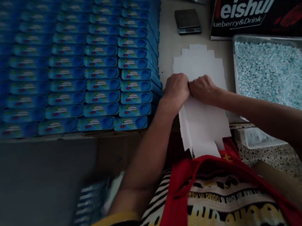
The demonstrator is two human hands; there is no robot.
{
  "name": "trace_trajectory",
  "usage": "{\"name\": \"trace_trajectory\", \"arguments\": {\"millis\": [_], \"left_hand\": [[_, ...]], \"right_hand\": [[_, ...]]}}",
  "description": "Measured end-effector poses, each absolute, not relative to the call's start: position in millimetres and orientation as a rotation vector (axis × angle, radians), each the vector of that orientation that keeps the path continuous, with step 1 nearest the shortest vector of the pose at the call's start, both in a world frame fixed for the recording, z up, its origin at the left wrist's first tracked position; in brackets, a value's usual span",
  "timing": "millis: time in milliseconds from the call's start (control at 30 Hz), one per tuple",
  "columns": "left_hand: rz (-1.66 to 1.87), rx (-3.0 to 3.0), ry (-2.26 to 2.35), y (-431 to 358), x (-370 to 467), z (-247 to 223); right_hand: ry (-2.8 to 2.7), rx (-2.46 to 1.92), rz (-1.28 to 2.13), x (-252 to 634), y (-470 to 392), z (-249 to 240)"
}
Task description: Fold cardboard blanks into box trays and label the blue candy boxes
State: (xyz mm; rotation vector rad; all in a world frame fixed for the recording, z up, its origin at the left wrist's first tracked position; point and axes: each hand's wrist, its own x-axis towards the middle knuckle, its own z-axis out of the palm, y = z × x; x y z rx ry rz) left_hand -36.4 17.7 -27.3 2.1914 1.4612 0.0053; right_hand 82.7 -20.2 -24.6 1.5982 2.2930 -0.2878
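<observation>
A flat white cardboard box blank [207, 121] with notched flaps lies in front of me, its near end hanging over the table edge against my red apron. My left hand [177, 88] is closed at the blank's left side, near its middle. Right beside it, almost touching, my right hand [202, 89] is also closed over the card. Fingers of both hands curl down, and their tips are hidden. Both seem to pinch the card along its left fold. A narrow side flap [185, 127] stands slightly raised below my left hand.
Rows of blue printed boxes [100, 73] fill the table on the left. A small dark scale [187, 21] sits beyond the blank. On the right are a metal tray [240, 78] of pale blue pellets [273, 71] and a black carton [251, 12]. A white basket [264, 142] stands below.
</observation>
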Motion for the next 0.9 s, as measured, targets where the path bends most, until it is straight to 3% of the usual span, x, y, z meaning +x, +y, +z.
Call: {"name": "trace_trajectory", "arguments": {"millis": [133, 300, 400, 567, 633, 733, 767, 900], "left_hand": [[0.559, 2.183, 1.288, -31, -62, -3], [1.095, 2.090, 1.164, -117, -122, 24], [1.106, 2.021, 1.144, -152, -141, -3], [0.995, 1.367, 1.333, -150, -124, -48], [1.093, 1.218, 1.367, -135, -110, -52], [1.125, 1.190, 1.359, -117, -87, -52], [1.107, 1.189, 1.352, -112, -80, -52], [1.106, 1.113, 1.315, -91, -64, -55]], "right_hand": [[2.225, 1.732, -0.216, 95, -10, -5], [1.912, 2.000, -0.107, 158, -18, 58], [1.662, 2.221, -0.233, 202, -63, 78], [1.373, 2.092, -1.221, 203, -150, 80], [1.571, 2.085, -1.084, 185, -147, 83], [1.917, 2.311, -0.466, 163, -95, 75], [1.972, 2.323, -0.404, 158, -73, 66], [1.924, 2.277, -0.903, 152, -18, 19]]}}
